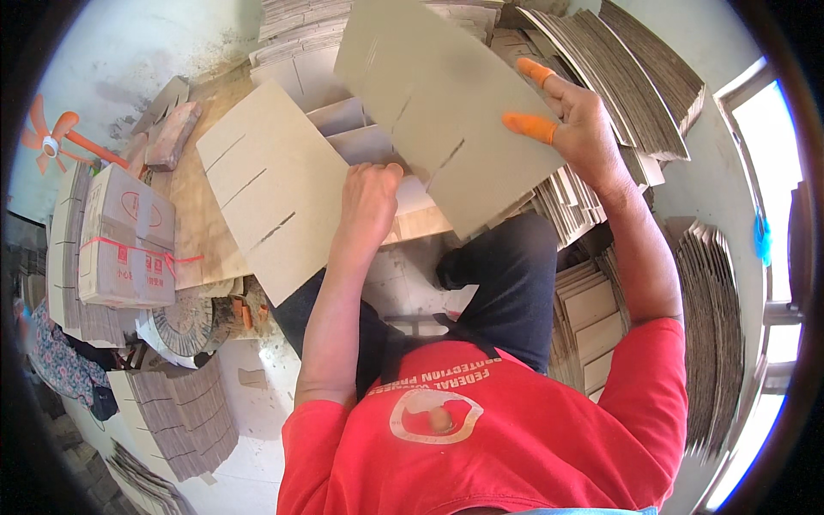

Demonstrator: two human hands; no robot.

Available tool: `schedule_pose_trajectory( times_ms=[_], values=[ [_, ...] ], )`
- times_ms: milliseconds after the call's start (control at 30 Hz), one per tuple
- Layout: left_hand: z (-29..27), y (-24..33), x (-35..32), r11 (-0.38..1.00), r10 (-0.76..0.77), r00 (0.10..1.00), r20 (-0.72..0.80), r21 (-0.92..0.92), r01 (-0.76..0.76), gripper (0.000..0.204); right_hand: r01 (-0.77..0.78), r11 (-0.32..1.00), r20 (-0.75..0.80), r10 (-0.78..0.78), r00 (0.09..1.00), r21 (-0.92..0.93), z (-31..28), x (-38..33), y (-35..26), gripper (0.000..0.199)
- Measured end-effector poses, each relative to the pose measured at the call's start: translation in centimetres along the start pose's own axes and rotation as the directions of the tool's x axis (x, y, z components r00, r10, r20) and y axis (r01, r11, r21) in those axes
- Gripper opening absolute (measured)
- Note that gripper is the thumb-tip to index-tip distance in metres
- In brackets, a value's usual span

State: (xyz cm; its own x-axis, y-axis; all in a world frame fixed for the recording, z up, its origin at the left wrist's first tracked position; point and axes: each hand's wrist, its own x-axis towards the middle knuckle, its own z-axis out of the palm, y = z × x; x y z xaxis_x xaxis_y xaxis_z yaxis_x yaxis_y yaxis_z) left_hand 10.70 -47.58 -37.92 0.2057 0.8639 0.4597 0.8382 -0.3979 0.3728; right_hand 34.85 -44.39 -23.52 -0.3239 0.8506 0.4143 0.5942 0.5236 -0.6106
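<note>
My right hand (577, 123), with orange finger covers on its thumb and a finger, grips the right edge of a large grey cardboard sheet (446, 103). This sheet is raised and tilted, with short dark slots cut in it. My left hand (371, 202) is closed in a fist beside the right edge of a second, paler slotted cardboard sheet (257, 184). What its fingers hold is hidden. Between the two sheets, upright cardboard strips (360, 146) stand across one another, partly covered by the raised sheet.
A wooden table (193, 249) lies beneath. At left are a taped carton (129, 236), a brick (173, 136) and an orange fan (51, 142). Stacked cardboard sheets (631, 77) stand at the far right, with more stacks (708, 335) beside my right arm and on the floor (176, 421).
</note>
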Motion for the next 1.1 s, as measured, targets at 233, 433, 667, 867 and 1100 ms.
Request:
schedule_pose_trajectory(
  times_ms=[233, 433, 667, 867, 1100],
  values=[
    [-0.2, 0.1, -0.1, 0.999, -0.023, 0.999, 0.04, -0.025, 0.024, 0.008, 0.02, 0.996, -0.065, -0.026, 0.998, -0.084, 0.0, -1.4, -0.6, 0.048],
    [0.0, 0.0, -0.1, 0.999, -0.019, 1.0, 0.013, -0.026, 0.019, 0.007, -0.096, 0.985, -0.083, 0.085, 0.993, -0.142, 0.4, -2.3, 1.1, 0.048],
    [0.1, 0.0, -0.2, 0.999, -0.024, 1.0, 0.016, -0.024, 0.025, 0.007, 0.005, 0.989, -0.116, -0.023, 0.993, -0.15, 1.4, -3.0, 0.3, 0.046],
    [0.2, 0.1, 0.0, 0.999, -0.021, 0.999, 0.028, -0.032, 0.021, 0.007, 0.055, 0.993, -0.13, -0.068, 0.989, -0.104, 1.8, -3.0, 1.0, 0.05],
    [0.4, 0.0, 0.1, 0.999, -0.034, 0.999, 0.031, -0.034, 0.035, 0.007, -0.085, 0.994, 0.03, 0.088, 0.996, -0.066, 0.8, -1.4, -0.5, 0.05]
  ],
)
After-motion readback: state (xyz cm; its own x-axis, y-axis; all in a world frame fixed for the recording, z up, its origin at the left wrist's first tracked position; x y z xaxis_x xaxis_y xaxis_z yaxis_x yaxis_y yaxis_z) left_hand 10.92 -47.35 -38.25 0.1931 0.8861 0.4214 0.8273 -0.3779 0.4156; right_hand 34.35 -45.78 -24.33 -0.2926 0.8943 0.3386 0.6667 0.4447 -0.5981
